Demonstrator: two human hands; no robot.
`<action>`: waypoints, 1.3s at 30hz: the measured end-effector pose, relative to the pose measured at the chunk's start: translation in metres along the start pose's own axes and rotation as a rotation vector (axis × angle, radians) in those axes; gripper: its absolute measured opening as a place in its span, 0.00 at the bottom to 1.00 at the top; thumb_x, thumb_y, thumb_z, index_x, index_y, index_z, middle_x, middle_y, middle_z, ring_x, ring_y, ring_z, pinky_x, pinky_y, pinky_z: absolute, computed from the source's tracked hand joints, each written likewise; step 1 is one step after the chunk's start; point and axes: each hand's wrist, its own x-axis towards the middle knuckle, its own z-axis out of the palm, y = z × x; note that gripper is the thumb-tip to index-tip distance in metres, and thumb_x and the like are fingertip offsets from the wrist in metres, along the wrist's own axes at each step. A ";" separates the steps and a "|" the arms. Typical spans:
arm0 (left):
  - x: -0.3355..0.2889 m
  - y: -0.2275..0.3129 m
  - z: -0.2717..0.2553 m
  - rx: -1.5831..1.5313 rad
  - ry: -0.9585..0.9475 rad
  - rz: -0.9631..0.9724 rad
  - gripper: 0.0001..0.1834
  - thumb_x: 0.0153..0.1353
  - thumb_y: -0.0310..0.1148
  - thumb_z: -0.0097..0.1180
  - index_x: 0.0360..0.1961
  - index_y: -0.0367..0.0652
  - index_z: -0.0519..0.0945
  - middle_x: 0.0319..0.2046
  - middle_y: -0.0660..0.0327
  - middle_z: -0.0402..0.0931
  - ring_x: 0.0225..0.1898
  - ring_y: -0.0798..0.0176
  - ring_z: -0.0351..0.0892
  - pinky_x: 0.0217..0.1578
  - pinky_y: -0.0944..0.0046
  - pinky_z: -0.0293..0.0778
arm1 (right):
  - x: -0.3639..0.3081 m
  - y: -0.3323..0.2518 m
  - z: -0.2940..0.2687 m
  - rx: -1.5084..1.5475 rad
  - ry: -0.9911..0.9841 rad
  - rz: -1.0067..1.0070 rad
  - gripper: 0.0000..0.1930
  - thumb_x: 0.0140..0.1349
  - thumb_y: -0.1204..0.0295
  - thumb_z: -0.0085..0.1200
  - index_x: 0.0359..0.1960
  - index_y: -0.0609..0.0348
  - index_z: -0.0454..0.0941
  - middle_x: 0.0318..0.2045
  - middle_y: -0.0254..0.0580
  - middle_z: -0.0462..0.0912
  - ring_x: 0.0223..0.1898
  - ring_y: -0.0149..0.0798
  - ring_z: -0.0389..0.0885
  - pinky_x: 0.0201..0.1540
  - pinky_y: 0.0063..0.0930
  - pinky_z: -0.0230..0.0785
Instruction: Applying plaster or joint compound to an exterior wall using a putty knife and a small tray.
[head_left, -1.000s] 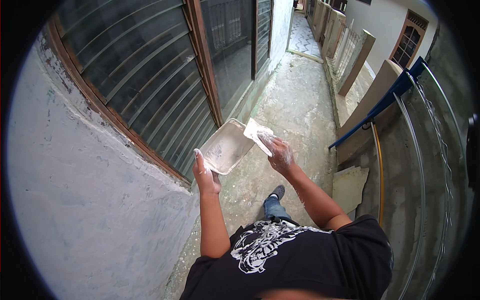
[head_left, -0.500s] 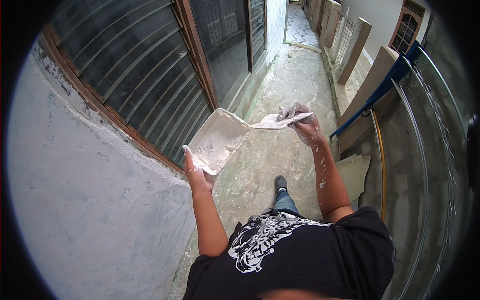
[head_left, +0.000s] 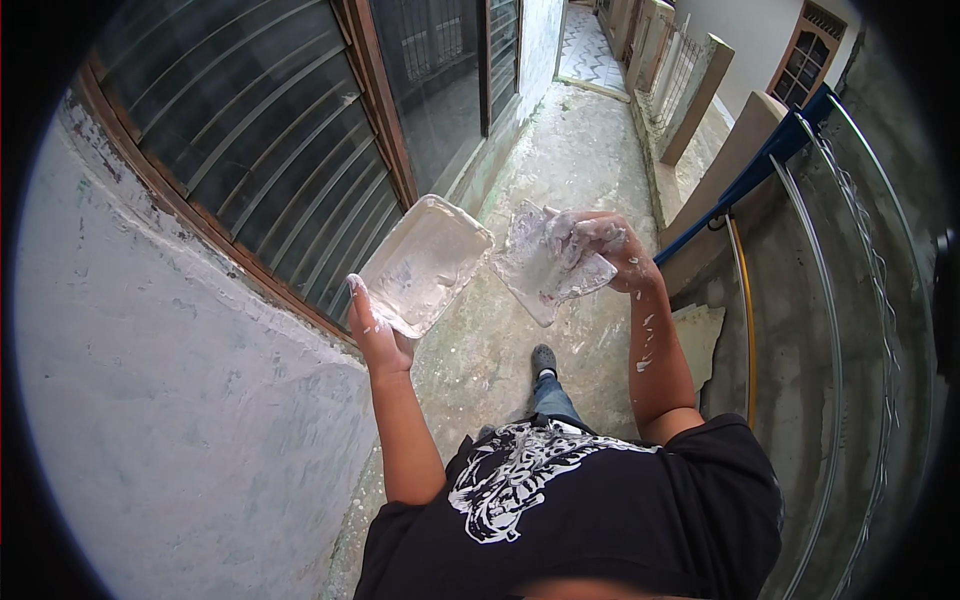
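Observation:
My left hand grips the near side of a shallow, rectangular white tub, its thumb lying along the outer edge. Whitish paste coats the inside of the tub, which is tilted so that its hollow shows. To the right of it, my right hand is closed on a flat, four-cornered sheet smeared with the same paste. What the sheet is made of cannot be told under the coating. Its left edge comes near the tub's right rim. White paste covers the right fingers, and flecks of it dot that forearm.
A whitewashed wall and a louvred glass window in a brown frame line the left. On the right, metal rods and a yellow pole lean by a grey wall, beside a blue bar. A concrete path runs ahead.
The sheet in my right hand has turned from nearly edge-on to showing its broad face, its lower corner now hanging down. My left hand still holds the tub.

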 end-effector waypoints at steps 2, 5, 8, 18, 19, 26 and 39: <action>0.001 -0.003 0.003 0.006 -0.009 -0.010 0.28 0.67 0.48 0.45 0.56 0.34 0.67 0.54 0.55 0.70 0.54 0.58 0.72 0.56 0.58 0.67 | 0.009 -0.008 0.012 0.030 0.043 0.020 0.27 0.49 0.78 0.65 0.52 0.60 0.71 0.53 0.45 0.73 0.50 0.37 0.76 0.50 0.32 0.72; 0.005 -0.009 0.004 0.028 -0.028 0.013 0.27 0.67 0.48 0.44 0.54 0.33 0.68 0.52 0.54 0.71 0.53 0.57 0.73 0.55 0.58 0.68 | 0.016 -0.018 0.034 0.088 0.159 0.030 0.23 0.48 0.76 0.66 0.47 0.66 0.75 0.48 0.45 0.77 0.43 0.34 0.79 0.44 0.27 0.75; 0.008 -0.014 0.007 0.066 0.008 0.058 0.29 0.68 0.50 0.43 0.50 0.28 0.69 0.47 0.50 0.74 0.47 0.57 0.77 0.51 0.60 0.72 | 0.020 -0.018 0.050 0.067 0.319 -0.017 0.15 0.49 0.77 0.65 0.39 0.65 0.78 0.43 0.43 0.79 0.40 0.32 0.79 0.44 0.26 0.74; 0.006 -0.025 -0.004 0.110 0.008 0.113 0.21 0.68 0.46 0.45 0.38 0.34 0.73 0.34 0.61 0.73 0.36 0.70 0.73 0.40 0.67 0.69 | 0.050 -0.014 0.046 -0.410 0.180 0.199 0.08 0.45 0.82 0.65 0.28 0.62 0.79 0.30 0.37 0.82 0.36 0.31 0.79 0.42 0.25 0.71; 0.007 -0.029 -0.010 0.104 -0.009 0.093 0.20 0.68 0.45 0.45 0.36 0.35 0.73 0.32 0.63 0.72 0.34 0.71 0.72 0.38 0.68 0.68 | 0.052 -0.011 0.050 -0.406 0.175 0.199 0.08 0.45 0.82 0.65 0.28 0.62 0.79 0.30 0.37 0.82 0.36 0.31 0.79 0.42 0.25 0.71; 0.002 -0.019 -0.018 0.048 0.033 0.035 0.18 0.67 0.45 0.46 0.35 0.38 0.73 0.31 0.65 0.71 0.33 0.71 0.72 0.37 0.68 0.68 | 0.059 0.013 0.067 -0.708 0.405 0.079 0.08 0.44 0.84 0.60 0.27 0.62 0.78 0.27 0.37 0.80 0.33 0.31 0.78 0.41 0.27 0.70; 0.008 0.007 -0.042 0.200 0.096 0.041 0.21 0.66 0.42 0.48 0.42 0.30 0.75 0.37 0.57 0.77 0.36 0.66 0.77 0.40 0.66 0.73 | 0.093 -0.035 0.054 -1.189 0.032 0.131 0.18 0.56 0.81 0.51 0.50 0.58 0.77 0.39 0.49 0.82 0.41 0.48 0.79 0.46 0.36 0.69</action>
